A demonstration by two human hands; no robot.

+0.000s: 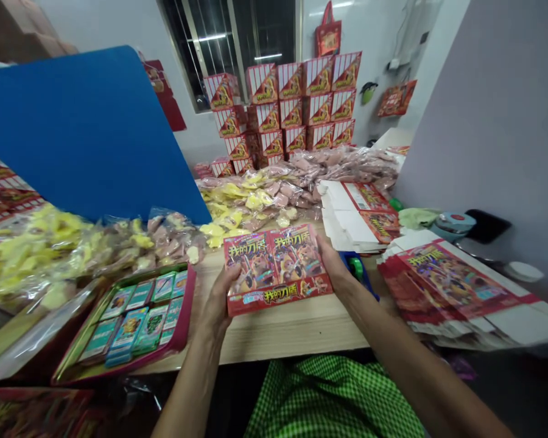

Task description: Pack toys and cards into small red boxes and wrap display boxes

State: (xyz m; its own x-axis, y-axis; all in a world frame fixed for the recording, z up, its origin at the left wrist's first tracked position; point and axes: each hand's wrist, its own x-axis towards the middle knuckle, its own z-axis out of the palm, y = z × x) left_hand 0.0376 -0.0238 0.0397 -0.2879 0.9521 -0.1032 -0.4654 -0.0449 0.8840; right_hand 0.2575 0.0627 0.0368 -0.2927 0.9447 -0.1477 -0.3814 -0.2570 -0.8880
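Between my two hands is a red printed box [281, 298], its front low and its upper part showing two matching cartoon panels side by side. My left hand [223, 289] is closed on its left end, thumb over the front. The right end is gripped by my right hand [332, 264], whose fingers are mostly hidden behind it. The box is held tilted towards me above the wooden table [292, 340]. Left of it lies an open tray [189, 316] with a dark pink rim, holding stacks of small teal cards [130, 328].
Flattened printed cartons [456, 280] and more white-and-red cartons [347, 213] lie at the right. Bagged yellow and pinkish pieces [296, 182] heap across the back and left. Behind rise stacked red boxes [292, 109]. A blue board [86, 134] stands at left, a tape dispenser [358, 267] right.
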